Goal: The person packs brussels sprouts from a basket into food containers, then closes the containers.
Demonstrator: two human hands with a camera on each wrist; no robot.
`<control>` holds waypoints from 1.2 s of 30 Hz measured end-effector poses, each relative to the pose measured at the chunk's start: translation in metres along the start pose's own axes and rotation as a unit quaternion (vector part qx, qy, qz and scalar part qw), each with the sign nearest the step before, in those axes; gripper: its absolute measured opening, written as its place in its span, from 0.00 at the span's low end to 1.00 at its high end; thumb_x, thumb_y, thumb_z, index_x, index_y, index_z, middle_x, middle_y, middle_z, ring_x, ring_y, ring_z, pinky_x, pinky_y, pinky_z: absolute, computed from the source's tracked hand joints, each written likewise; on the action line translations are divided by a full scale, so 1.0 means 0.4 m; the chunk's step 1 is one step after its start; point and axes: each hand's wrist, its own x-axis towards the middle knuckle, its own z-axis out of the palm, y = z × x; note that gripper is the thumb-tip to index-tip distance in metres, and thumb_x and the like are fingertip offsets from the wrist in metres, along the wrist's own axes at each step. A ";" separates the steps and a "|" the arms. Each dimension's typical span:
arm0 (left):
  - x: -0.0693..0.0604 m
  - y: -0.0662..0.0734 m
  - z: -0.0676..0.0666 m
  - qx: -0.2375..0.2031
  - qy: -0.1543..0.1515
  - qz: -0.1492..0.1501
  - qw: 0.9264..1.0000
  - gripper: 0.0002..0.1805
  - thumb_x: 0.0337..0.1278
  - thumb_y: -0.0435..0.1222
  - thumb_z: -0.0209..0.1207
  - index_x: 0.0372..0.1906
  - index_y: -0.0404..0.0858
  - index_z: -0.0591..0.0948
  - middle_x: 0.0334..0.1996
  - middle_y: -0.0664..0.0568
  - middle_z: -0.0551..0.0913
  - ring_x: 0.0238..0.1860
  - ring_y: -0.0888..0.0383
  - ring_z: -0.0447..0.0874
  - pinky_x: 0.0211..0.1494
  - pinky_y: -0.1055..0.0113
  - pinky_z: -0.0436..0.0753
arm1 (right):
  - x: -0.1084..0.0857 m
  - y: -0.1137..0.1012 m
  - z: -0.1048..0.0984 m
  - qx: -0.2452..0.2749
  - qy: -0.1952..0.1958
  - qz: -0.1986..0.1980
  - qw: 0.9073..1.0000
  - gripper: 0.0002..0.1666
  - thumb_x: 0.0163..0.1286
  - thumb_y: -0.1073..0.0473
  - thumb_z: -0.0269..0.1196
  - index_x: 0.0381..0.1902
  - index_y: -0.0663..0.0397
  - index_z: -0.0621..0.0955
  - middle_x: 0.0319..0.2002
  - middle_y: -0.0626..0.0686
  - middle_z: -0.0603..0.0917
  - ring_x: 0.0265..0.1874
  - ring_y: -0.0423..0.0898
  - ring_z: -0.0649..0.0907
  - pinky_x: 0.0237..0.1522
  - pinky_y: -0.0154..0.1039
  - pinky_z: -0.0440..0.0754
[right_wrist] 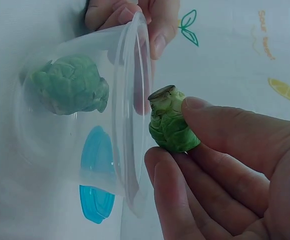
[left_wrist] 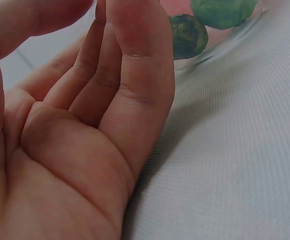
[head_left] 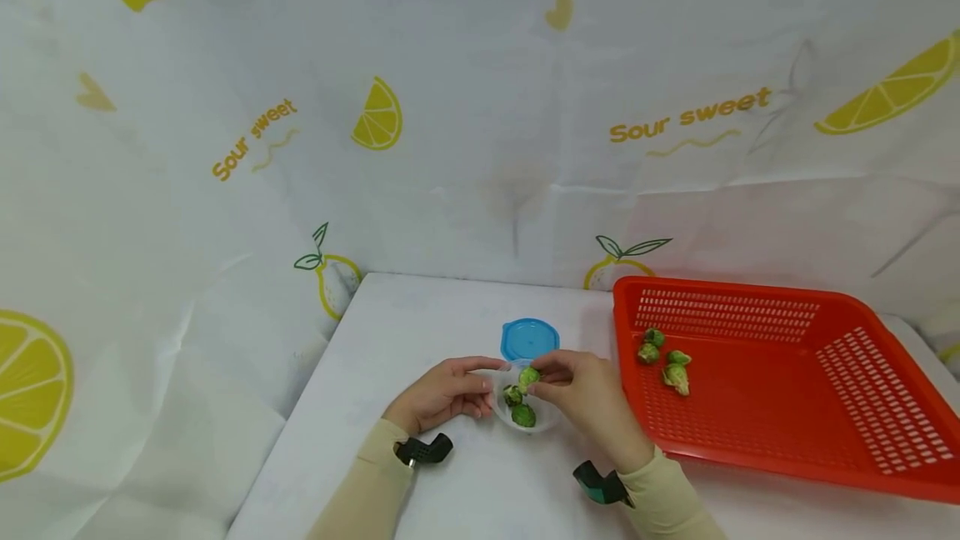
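Note:
A clear round plastic container (head_left: 543,419) stands on the table in front of me. My left hand (head_left: 448,394) holds it at its left side, with thumb and fingers at the rim. Two green Brussels sprouts (head_left: 523,415) lie inside. Over the container's right side, my right hand (head_left: 596,402) pinches another Brussels sprout (right_wrist: 172,127) between thumb and fingers. In the right wrist view this sprout is just outside the rim, its cut stem end showing. The left wrist view shows curled fingers (left_wrist: 140,65) against the container; part of its wall is hidden behind them.
A blue lid (head_left: 530,340) lies just behind the container. On the right, a large red perforated basket (head_left: 765,390) holds several Brussels sprouts (head_left: 676,378) near its left wall. A lemon-printed sheet (head_left: 480,123) hangs behind the white table (head_left: 420,315).

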 end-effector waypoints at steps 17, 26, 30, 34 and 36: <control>-0.004 -0.001 -0.003 0.001 -0.006 0.008 1.000 0.27 0.79 0.34 0.60 0.77 0.38 0.75 0.34 0.53 0.89 0.34 0.62 0.88 0.45 0.69 0.90 | 0.001 0.000 0.016 -0.051 0.005 0.009 0.999 0.13 0.61 0.59 0.82 0.44 0.47 0.93 0.37 0.46 0.93 0.33 0.40 0.87 0.37 0.38 0.90; 0.002 0.000 0.000 -0.002 -0.003 0.006 1.000 0.26 0.79 0.34 0.60 0.76 0.38 0.76 0.34 0.52 0.89 0.34 0.61 0.88 0.45 0.70 0.90 | -0.004 -0.002 0.016 -0.055 0.004 0.012 0.998 0.13 0.64 0.62 0.79 0.46 0.54 0.92 0.38 0.50 0.93 0.35 0.43 0.87 0.40 0.41 0.93; 0.007 0.000 0.000 0.001 -0.006 0.006 1.000 0.27 0.79 0.34 0.60 0.77 0.38 0.75 0.34 0.52 0.89 0.35 0.62 0.88 0.44 0.70 0.90 | -0.008 -0.006 0.012 -0.052 0.001 0.018 0.998 0.12 0.66 0.62 0.79 0.47 0.54 0.92 0.38 0.50 0.92 0.35 0.43 0.87 0.41 0.41 0.93; 0.004 0.000 0.000 0.002 -0.005 0.003 1.000 0.27 0.79 0.34 0.60 0.78 0.38 0.74 0.34 0.52 0.89 0.35 0.62 0.88 0.45 0.70 0.90 | -0.018 -0.020 0.001 -0.042 -0.013 0.020 0.999 0.10 0.67 0.60 0.78 0.46 0.50 0.93 0.37 0.47 0.92 0.35 0.42 0.87 0.41 0.39 0.92; 0.001 -0.001 0.000 0.002 -0.001 0.001 1.000 0.27 0.79 0.34 0.60 0.77 0.38 0.74 0.34 0.52 0.89 0.35 0.61 0.88 0.46 0.69 0.90 | -0.027 -0.031 -0.013 -0.037 -0.028 0.013 0.999 0.09 0.68 0.59 0.77 0.46 0.48 0.92 0.38 0.44 0.91 0.37 0.40 0.87 0.42 0.38 0.92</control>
